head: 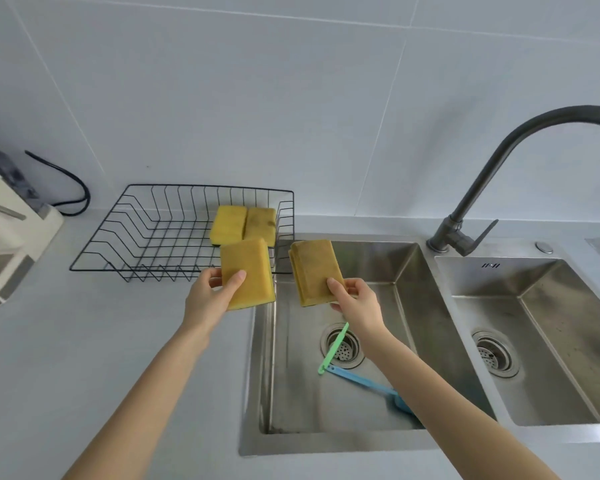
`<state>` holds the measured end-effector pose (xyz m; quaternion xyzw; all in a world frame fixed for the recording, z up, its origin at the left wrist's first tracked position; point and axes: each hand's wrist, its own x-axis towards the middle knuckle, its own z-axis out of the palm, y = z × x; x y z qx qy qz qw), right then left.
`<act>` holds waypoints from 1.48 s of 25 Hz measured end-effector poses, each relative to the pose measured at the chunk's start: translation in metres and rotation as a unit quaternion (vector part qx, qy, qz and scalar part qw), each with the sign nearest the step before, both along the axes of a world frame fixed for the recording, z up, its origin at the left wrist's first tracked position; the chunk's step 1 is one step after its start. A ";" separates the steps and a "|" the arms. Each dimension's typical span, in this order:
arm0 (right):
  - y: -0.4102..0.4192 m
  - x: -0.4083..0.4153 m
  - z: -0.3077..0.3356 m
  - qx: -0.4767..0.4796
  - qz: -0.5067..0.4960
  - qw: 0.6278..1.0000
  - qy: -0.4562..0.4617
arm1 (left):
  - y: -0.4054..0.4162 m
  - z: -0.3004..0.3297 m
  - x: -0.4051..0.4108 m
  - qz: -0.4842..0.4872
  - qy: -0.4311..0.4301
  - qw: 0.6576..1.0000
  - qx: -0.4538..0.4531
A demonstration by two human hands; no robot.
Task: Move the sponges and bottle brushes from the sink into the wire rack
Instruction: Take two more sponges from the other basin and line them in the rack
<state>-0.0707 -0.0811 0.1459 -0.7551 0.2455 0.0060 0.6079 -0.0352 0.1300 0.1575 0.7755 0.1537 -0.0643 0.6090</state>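
Observation:
My left hand (211,292) holds a yellow sponge (248,268) over the counter, at the front right corner of the black wire rack (125,233). A second, dirtier yellow sponge (314,268) is gripped by my right hand (355,299) above the left sink basin (413,306). Two more yellow sponges (228,224) (261,225) lie side by side in the rack's right end. In the basin a green bottle brush handle (333,349) crosses the drain, and a blue bottle brush (364,384) lies beside it, partly hidden under my right forearm.
A dark gooseneck faucet (492,174) stands behind the divider between the two basins. The right basin (548,341) has its own drain. A white appliance (4,237) with a black cable sits at the counter's left edge. Grey counter (101,341) lies in front of the rack.

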 end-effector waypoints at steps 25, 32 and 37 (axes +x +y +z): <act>0.184 0.137 0.021 -0.016 0.037 0.999 0.028 | 0.175 0.007 0.135 0.003 0.005 0.998 0.058; 0.209 0.179 0.009 -0.028 0.056 0.996 0.061 | 0.180 -0.005 0.166 0.006 0.021 0.995 0.092; 0.223 0.194 -0.010 -0.023 0.053 0.993 0.105 | 0.183 -0.012 0.178 0.011 0.018 0.993 0.120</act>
